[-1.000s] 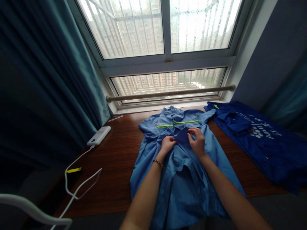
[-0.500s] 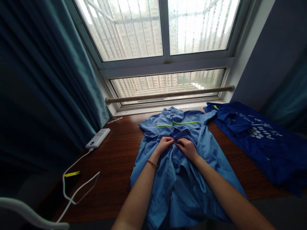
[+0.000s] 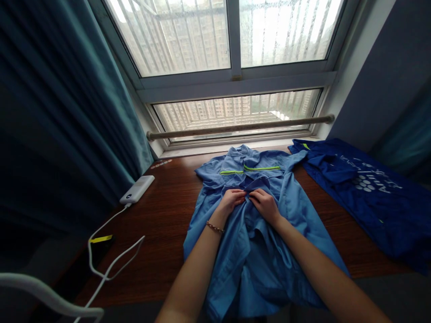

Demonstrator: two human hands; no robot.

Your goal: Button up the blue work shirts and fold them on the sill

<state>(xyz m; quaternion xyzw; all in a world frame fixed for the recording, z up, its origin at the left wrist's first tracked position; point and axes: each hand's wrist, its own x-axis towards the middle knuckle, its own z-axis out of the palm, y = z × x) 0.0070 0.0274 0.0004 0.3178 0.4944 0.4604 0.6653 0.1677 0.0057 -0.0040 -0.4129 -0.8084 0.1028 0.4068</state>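
Observation:
A light blue shirt (image 3: 303, 224) with yellow-green chest stripes lies front up on the wooden table, its collar toward the window and its hem hanging over the near edge. At the middle of its front opening, my left hand (image 3: 233, 199), with a bracelet at the wrist, pinches the fabric edge. Close beside it, my right hand (image 3: 264, 204) pinches the opposite edge, the fingertips of both hands almost meeting. A fold of cloth stands up just beyond the fingers. Whether a button is between the fingertips is too small to tell.
A dark blue garment (image 3: 363, 188) with white print lies on the right of the table (image 3: 161, 220). On the left are a white power bank (image 3: 138, 189), its white cable (image 3: 107, 269) and a yellow strip (image 3: 101, 239). A metal rail (image 3: 242, 127) crosses the window; a blue curtain (image 3: 81, 112) hangs at left.
My fingertips have come slightly closer together at the shirt opening, both hands keeping hold of the cloth. The whole view has shifted a little. The shirt lies in the same place.

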